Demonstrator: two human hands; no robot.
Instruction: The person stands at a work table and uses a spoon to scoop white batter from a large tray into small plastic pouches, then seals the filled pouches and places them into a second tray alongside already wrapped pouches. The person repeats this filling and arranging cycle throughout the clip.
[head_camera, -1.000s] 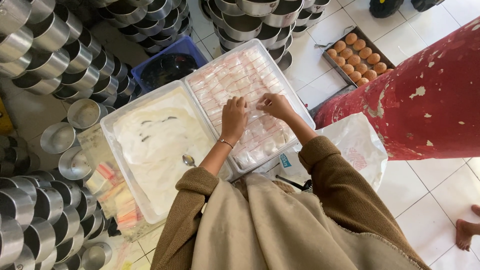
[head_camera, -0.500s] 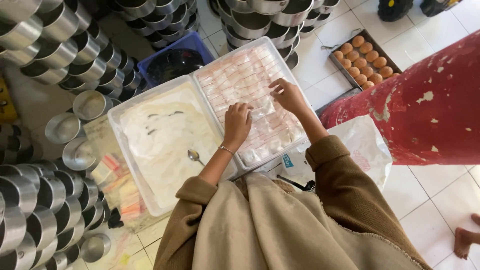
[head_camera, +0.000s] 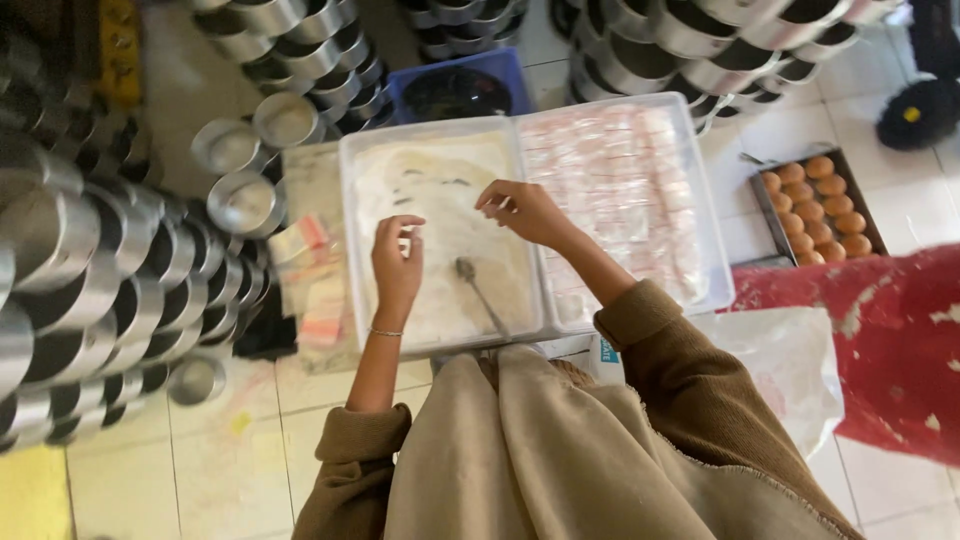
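Note:
Two clear plastic trays stand side by side on the floor. The left tray (head_camera: 350, 200) holds white flour with a metal spoon (head_camera: 470, 275) lying in it. The right tray (head_camera: 715, 260) is filled with rows of pale pink-white wrapped pieces (head_camera: 630, 190). My left hand (head_camera: 397, 262) hovers over the flour, fingers curled and apart, with nothing visible in it. My right hand (head_camera: 522, 212) is over the seam between the trays, fingers bent; whether it holds a small piece I cannot tell.
Stacks of round metal tins (head_camera: 90, 270) crowd the left and the back (head_camera: 700, 30). A blue crate (head_camera: 455, 85) sits behind the trays. A dark tray of brown buns (head_camera: 815, 205) lies at right, next to a red surface (head_camera: 870, 340) and a white plastic bag (head_camera: 790, 370).
Both hands have moved left, from the tray of wrapped pieces to over the flour tray. The view has shifted so the trays sit more centrally.

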